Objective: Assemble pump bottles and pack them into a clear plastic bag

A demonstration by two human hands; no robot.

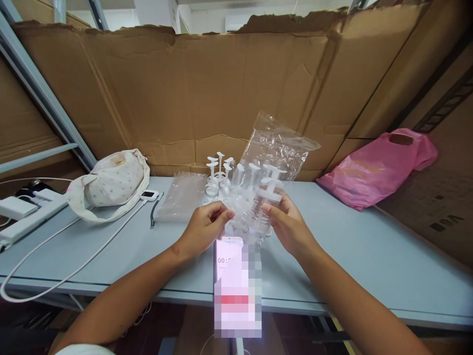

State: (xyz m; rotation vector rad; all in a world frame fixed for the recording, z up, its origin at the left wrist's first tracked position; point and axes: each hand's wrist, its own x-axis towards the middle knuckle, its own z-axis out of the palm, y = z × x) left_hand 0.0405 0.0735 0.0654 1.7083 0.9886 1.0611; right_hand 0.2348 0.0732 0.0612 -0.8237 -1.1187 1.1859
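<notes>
In my right hand (290,222) is a clear plastic syringe (264,209) with a white flange and a white T-shaped plunger handle, held upright between thumb and fingers. My left hand (212,220) is closed in a pinch just left of it, close to some crumpled clear plastic; what the fingertips hold, if anything, is too small to name. Behind my hands stand several similar syringes (220,170) with white handles. A clear plastic bag (281,145) rises behind the held syringe, its lower part hidden. Below my hands a lit phone (227,259) shows a timer, partly pixelated.
Flat clear bags (181,197) lie on the grey table (351,256) to the left. Further left are a white cloth bag (116,180), a small white device (150,195) on a cable and a power strip (35,217). A pink bag (377,170) rests at right. Cardboard (207,88) walls the back.
</notes>
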